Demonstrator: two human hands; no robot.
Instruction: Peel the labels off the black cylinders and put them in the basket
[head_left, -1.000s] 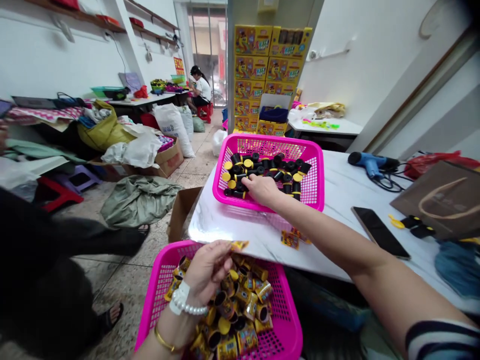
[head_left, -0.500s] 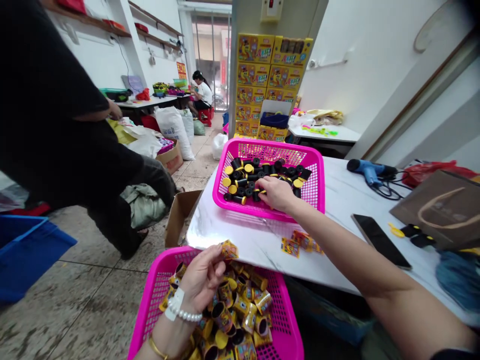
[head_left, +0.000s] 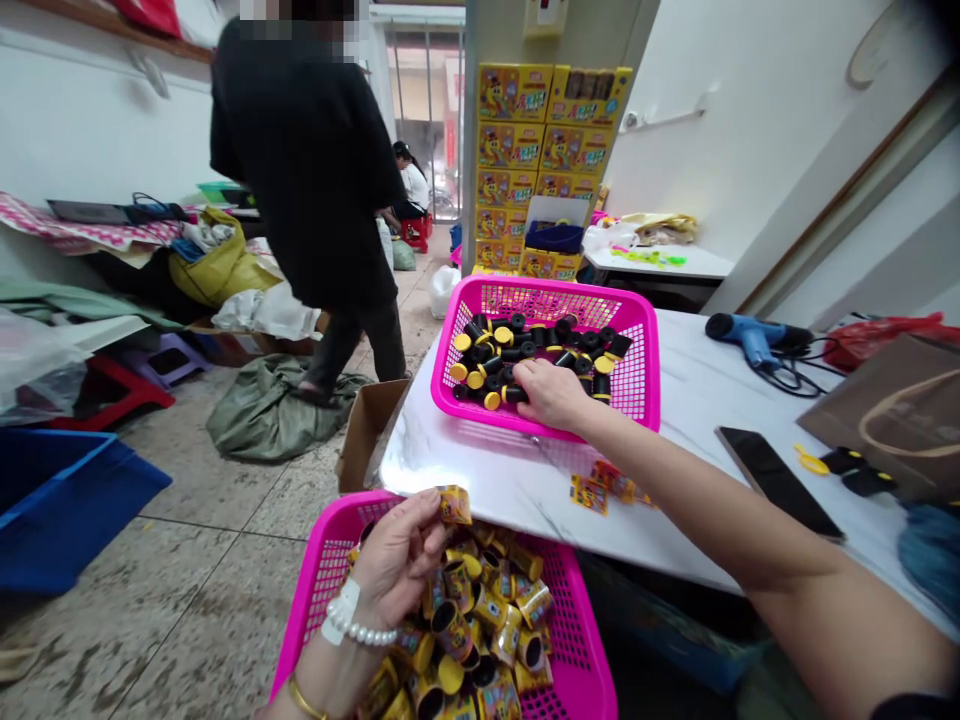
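Left hand (head_left: pixel 397 562), over the six-o'clock basket (head_left: pixel 587 610), pinches a wrapper (head_left: pixel 454 505) — right hand (head_left: pixel 553 394) is among tubes (head_left: pixel 601 382) in the twelve-o'clock basket (head_left: pixel 651 360); its grip I cannot tell.

On my feed, I have a bare lane along the counter (head_left: pixel 457 460) between the upper basket (head_left: pixel 651 370) and lower basket (head_left: pixel 564 620), bounded rightward by printed wrappers (head_left: pixel 589 494). The upper basket's near rim stands between the right hand (head_left: pixel 551 395) and that lane. Beyond its forearm, the phone (head_left: pixel 776 480), corded blue tool (head_left: pixel 754 340) and paper bag (head_left: pixel 892 410) obstruct low sideways passage.
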